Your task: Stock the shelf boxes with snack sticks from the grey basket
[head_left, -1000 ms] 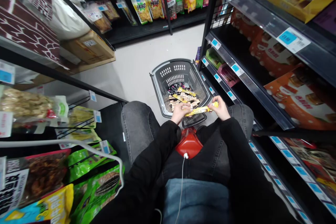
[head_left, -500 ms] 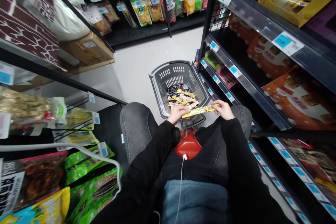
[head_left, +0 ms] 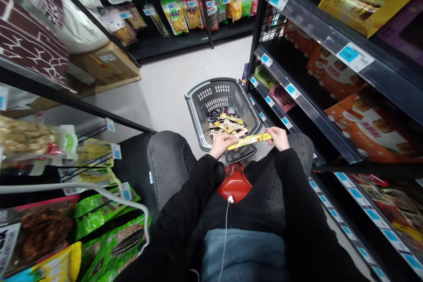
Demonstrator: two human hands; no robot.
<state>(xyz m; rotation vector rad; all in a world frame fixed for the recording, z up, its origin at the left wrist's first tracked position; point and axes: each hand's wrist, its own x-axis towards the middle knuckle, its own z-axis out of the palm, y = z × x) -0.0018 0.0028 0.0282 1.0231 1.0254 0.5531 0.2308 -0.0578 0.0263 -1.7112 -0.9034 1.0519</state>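
Note:
Between my hands stretches a long, thin yellow snack packet [head_left: 248,141], held roughly level above the near rim of a shopping basket. My left hand [head_left: 222,144] pinches its left end. At the other end, the fingers of my right hand [head_left: 278,138] are closed on it. The dark grey shopping basket [head_left: 195,114] stands on the floor in front of my knees. Inside lie many slim packets [head_left: 231,124], some yellow, some beige, and black ones toward the back. Part of the basket's near side is hidden behind the packet and my hands.
Shelving [head_left: 310,92] with price tags and orange snack boxes [head_left: 376,125] rises at my right. An opened yellow box [head_left: 370,4] sits on its upper shelf. Bagged snacks [head_left: 114,224] hang at my left, near a cardboard box [head_left: 105,68]. A red object [head_left: 234,183] with a white cable lies in my lap.
The view has shifted slightly, moving the scene a little to the left. Both hands still hold the yellow packet, now turned so more of its printed face shows.

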